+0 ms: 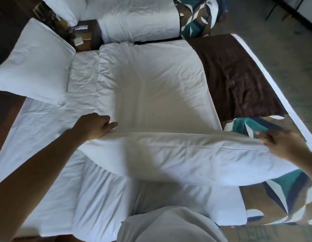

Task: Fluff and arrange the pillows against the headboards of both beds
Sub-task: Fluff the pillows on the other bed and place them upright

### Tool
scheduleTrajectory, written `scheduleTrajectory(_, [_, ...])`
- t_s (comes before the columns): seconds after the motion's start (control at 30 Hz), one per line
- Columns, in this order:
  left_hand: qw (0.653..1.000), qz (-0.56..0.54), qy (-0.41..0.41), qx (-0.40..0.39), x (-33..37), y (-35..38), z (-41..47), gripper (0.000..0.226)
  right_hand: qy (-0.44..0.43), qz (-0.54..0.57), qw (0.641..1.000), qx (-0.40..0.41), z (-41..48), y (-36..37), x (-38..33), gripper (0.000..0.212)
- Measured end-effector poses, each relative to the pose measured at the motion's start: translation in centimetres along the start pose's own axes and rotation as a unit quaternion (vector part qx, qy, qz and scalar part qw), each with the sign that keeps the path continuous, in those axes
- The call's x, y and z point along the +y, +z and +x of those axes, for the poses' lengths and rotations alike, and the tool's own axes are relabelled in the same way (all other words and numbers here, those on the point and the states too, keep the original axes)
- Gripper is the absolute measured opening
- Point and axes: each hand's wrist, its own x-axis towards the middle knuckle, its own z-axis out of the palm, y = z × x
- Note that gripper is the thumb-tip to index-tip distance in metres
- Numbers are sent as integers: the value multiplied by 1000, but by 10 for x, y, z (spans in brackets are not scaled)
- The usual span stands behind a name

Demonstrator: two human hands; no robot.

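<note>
I hold a large white pillow (186,154) lengthwise over the near bed (47,130). My left hand (94,125) grips its left end and my right hand (280,142) grips its right end. A second white pillow (34,65) leans against the dark headboard (5,109) at the left of this bed. On the far bed (139,23), another white pillow (64,7) rests near the top left corner.
A folded white duvet (151,75) covers the middle of the near bed, with a brown runner (235,75) at its foot. A patterned teal and brown cover (282,194) lies at right. A dark nightstand (85,35) sits between the beds.
</note>
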Motion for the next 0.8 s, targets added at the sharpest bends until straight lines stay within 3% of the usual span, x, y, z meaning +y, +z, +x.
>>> scheduleTrajectory(0.03, [1000,-5,-9,-4,-1,4,1,54,49,-5,998,51,4,8,12,24])
scheduleTrajectory(0.1, [993,-109,-32,-23,-7,8,1,57,141,73,987,0,9,24,34,57])
scheduleTrajectory(0.2, [964,-258,-45,-52,-20,7,-3,49,169,90,981,-17,4,15,28,94])
scheduleTrajectory(0.3, [991,-111,-10,-74,-29,17,-8,55,162,47,985,-41,8,4,19,114])
scheduleTrajectory(0.4, [995,-38,38,86,-20,26,-3,61,150,38,988,-1,35,1,-19,115])
scheduleTrajectory(0.47, [974,-83,66,201,10,23,-3,57,138,79,987,28,47,-5,-91,78])
scheduleTrajectory(0.5, [968,-109,74,213,32,23,-4,56,99,121,987,42,49,-5,-134,63])
scheduleTrajectory(0.57, [977,-122,86,154,80,28,-5,58,-7,182,982,42,47,-1,-227,72])
scheduleTrajectory(0.67, [990,-58,98,80,113,50,-4,66,-148,111,982,-25,41,17,-335,73])
scheduleTrajectory(0.73, [991,-53,90,85,105,63,-2,65,-173,36,981,-76,37,26,-361,76])
scheduleTrajectory(0.8, [988,-58,88,115,99,71,-4,58,-150,10,984,-94,40,28,-348,95])
